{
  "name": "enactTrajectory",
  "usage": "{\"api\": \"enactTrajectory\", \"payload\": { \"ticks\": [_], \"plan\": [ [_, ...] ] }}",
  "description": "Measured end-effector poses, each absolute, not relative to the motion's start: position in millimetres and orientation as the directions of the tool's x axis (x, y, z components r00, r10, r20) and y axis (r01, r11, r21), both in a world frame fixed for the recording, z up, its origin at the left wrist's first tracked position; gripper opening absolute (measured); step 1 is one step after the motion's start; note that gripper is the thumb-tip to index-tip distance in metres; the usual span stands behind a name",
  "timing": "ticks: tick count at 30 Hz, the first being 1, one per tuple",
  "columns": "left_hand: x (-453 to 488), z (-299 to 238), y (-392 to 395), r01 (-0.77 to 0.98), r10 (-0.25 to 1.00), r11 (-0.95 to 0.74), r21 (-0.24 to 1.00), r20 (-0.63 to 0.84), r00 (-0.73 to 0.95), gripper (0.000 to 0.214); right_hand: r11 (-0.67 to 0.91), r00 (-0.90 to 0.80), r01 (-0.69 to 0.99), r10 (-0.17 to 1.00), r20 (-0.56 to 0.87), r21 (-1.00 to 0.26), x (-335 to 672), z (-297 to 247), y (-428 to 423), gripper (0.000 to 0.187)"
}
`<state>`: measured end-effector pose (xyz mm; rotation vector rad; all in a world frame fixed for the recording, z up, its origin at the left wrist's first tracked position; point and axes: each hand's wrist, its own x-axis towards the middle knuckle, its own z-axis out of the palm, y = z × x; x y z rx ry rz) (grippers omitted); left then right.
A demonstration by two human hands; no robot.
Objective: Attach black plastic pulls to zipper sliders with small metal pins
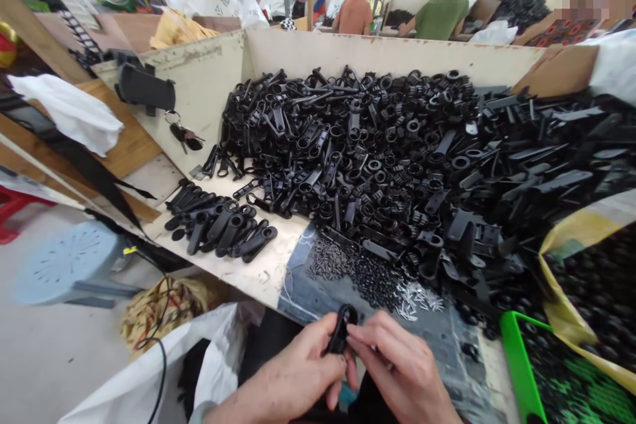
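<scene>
My left hand (pixel 303 364) is closed round a black plastic part with a ring-shaped end (pixel 340 330), held just over the near edge of the bench. The fingertips of my right hand (pixel 405 364) are pinched together against the ring end; anything small between them is hidden. Beyond my hands, on a blue-grey mat (pixel 328 298), lie small dark pieces (pixel 328 260), black pieces (pixel 375 281) and silver metal pins (pixel 417 298). To the left, several similar black parts (pixel 228 228) lie in rows on the pale board.
A large heap of black plastic parts (pixel 322 139) fills the walled bench. At right are a green crate (pixel 521 364) and a yellow-edged sack (pixel 561 298). A phone holder with keys (pixel 186 136) hangs on the left wall. A blue stool (pixel 69 258) stands left. People (pixel 442 13) sit beyond.
</scene>
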<state>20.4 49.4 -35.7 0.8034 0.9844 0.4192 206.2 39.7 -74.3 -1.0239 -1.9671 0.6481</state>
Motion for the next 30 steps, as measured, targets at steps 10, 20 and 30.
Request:
{"api": "enactTrajectory", "payload": {
  "ticks": [10,20,30],
  "plan": [
    [8,-50,54,0.265,0.74,0.423,0.866,-0.499,0.451,0.021,0.546,-0.38,0.442,0.833,0.403,-0.712,201,-75,31,0.03],
    [12,-65,51,0.375,0.891,0.162,0.913,-0.298,0.341,0.024,0.504,-0.324,0.512,0.863,0.387,-0.696,196,-76,31,0.037],
    [7,-82,55,-0.043,0.812,0.466,0.884,-0.408,0.417,0.051,0.262,-0.083,0.61,0.96,0.268,-0.748,245,-91,24,0.018]
  ]
}}
